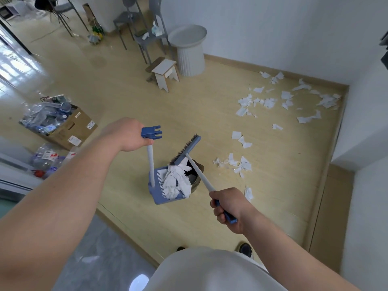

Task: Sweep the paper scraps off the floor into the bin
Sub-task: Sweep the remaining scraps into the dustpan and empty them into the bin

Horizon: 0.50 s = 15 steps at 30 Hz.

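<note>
My left hand [128, 134] grips the top of the blue dustpan's white upright handle [150, 162]. The dustpan [159, 196] is tilted, and a heap of white paper scraps [176, 181] slides from it toward a dark bin [196, 179] mostly hidden behind it. My right hand [227, 204] grips the blue end of the broom's white stick. The broom head [185, 149] is raised above the dustpan, bristles pointing left. More paper scraps [266, 101] lie scattered over the wooden floor at the right, with a nearer cluster [235, 163] just right of the bin.
A cardboard box of plastic bottles [63, 122] and a bag of bottles [48, 160] stand at left. A small white stool [164, 72], a white ribbed side table [189, 53] and grey chairs [142, 28] are at the back. White walls enclose the right corner.
</note>
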### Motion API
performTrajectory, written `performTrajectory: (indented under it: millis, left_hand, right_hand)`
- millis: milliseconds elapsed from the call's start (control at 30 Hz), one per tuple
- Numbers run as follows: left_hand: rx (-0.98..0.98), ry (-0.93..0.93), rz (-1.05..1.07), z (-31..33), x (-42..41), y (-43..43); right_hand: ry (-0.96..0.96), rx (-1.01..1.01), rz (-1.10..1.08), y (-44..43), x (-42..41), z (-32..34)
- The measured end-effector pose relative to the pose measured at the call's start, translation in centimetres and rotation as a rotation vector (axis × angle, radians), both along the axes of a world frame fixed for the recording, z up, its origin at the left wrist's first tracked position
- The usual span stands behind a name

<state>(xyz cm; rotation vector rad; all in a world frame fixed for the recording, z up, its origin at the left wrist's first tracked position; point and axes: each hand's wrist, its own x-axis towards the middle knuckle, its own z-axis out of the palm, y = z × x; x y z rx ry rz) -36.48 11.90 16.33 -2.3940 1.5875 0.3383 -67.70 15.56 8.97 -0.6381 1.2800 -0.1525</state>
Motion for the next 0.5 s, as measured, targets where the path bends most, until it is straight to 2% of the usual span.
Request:
performTrajectory:
  millis: [500]
  left_hand:
    - [-0.008, -0.001, 0.029, -1.1, 0.8, 0.0]
  right_hand:
    - [0.176, -0.163, 0.225, -0.8, 0.0, -2.3]
